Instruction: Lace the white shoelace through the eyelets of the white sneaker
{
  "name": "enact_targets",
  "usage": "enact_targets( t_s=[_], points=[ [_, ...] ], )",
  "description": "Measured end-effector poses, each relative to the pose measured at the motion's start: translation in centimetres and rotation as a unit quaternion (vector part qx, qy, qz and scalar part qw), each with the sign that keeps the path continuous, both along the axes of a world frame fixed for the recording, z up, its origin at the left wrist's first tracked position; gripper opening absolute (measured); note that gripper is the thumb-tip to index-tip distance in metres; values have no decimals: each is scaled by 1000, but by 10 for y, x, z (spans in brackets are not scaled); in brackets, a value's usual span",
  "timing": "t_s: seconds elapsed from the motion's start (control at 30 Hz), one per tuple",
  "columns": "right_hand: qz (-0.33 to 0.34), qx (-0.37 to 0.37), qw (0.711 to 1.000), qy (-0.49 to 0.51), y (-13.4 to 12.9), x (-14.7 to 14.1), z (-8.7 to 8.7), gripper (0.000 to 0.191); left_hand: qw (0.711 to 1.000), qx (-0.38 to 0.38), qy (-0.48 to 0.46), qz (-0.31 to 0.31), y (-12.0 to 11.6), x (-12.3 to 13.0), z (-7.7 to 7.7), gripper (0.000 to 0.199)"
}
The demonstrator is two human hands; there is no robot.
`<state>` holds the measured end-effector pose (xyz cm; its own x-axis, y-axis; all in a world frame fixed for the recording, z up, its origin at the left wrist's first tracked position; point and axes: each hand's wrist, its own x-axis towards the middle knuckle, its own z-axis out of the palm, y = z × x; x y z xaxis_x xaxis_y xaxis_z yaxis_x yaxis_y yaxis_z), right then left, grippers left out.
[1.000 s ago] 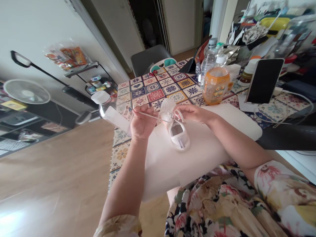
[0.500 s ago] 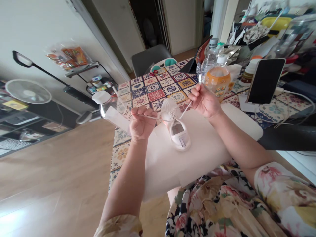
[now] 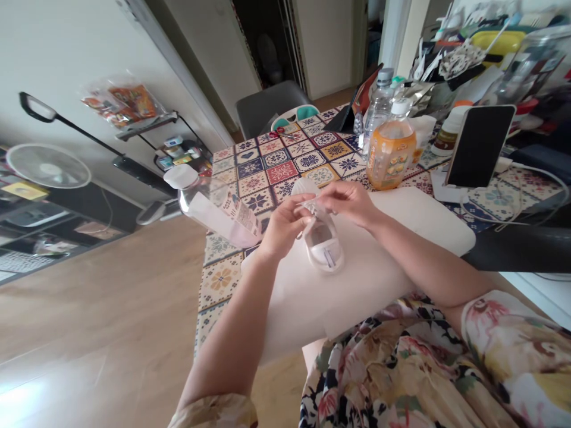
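Observation:
A white shoe (image 3: pixel 330 255) sits on a white mat (image 3: pixel 370 279), its heel toward me and its toe pointing away. Both my hands meet over its lacing. My left hand (image 3: pixel 288 226) is closed in a pinch on the shoelace (image 3: pixel 312 205) at the left side of the tongue. From the right, my right hand (image 3: pixel 348 202) also pinches lace, its fingers curled near the knot area. The fingers partly cover the laces and the front of the shoe.
A clear bottle with a white cap (image 3: pixel 214 208) stands by my left hand. An orange-labelled bottle (image 3: pixel 390 151), a clear water bottle (image 3: pixel 378 107) and a phone on a stand (image 3: pixel 479 145) are to the right. Red scissors (image 3: pixel 282 132) lie on the patterned tablecloth (image 3: pixel 307 160).
My hands were apart, pulling the two lace ends out to the left and right. They have come inward and now meet above the shoe, which has stayed in place.

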<state>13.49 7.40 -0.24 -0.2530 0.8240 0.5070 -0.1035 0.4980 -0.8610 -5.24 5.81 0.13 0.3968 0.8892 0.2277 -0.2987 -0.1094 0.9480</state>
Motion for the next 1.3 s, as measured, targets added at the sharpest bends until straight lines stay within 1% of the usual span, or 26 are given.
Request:
enact_targets(
  t_s=[0.03,0.1,0.17,0.23,0.3,0.4,0.5,0.57,0.67,0.8,0.87,0.97,1.03,1.13,1.17,1.23,1.3],
  points=[
    [0,23,999,-39,-3,-3,-1,21,1000,-1,4,23,-1,3,-1,43],
    [-4,69,994,-89,-7,-5,-2,18,997,3,1,74,-2,8,-2,36],
    [-4,102,988,-112,-9,-4,-2,16,993,11,4,115,-1,10,-2,32],
    [-1,118,986,-115,-9,-3,-2,17,990,21,17,142,-1,11,-3,31],
    [2,113,989,-99,-8,-4,-2,24,987,34,26,152,-1,11,-3,29],
    [8,64,997,-50,-7,-5,-2,31,988,57,31,139,-2,10,-4,26],
    [-5,17,1000,-12,-5,-6,-3,27,987,74,55,133,-4,9,-6,24],
    [-15,10,1000,-20,-4,-5,-2,24,985,76,63,139,-4,8,-7,24],
    [7,43,997,-66,-3,-4,-2,16,983,89,47,153,-3,7,-7,24],
    [52,123,986,-96,-1,-3,-4,8,970,148,40,189,-1,6,-5,18],
    [53,124,986,-102,0,-4,-5,6,971,133,45,192,-1,7,-4,21],
    [12,99,989,-113,-2,-5,-8,11,977,78,46,192,-2,9,-3,24],
    [-20,131,985,-113,-4,-6,-8,13,980,49,32,192,-2,10,-4,26],
    [-42,235,965,-109,-6,-7,-7,8,982,17,3,186,0,10,-5,28],
    [-43,256,959,-112,-7,-7,-6,8,983,5,-2,184,1,10,-6,29],
    [-41,267,955,-119,-7,-7,-3,13,984,-19,-3,180,2,10,-6,29],
    [-34,248,960,-121,-7,-6,0,19,985,-43,0,168,3,9,-6,29]
  ],
)
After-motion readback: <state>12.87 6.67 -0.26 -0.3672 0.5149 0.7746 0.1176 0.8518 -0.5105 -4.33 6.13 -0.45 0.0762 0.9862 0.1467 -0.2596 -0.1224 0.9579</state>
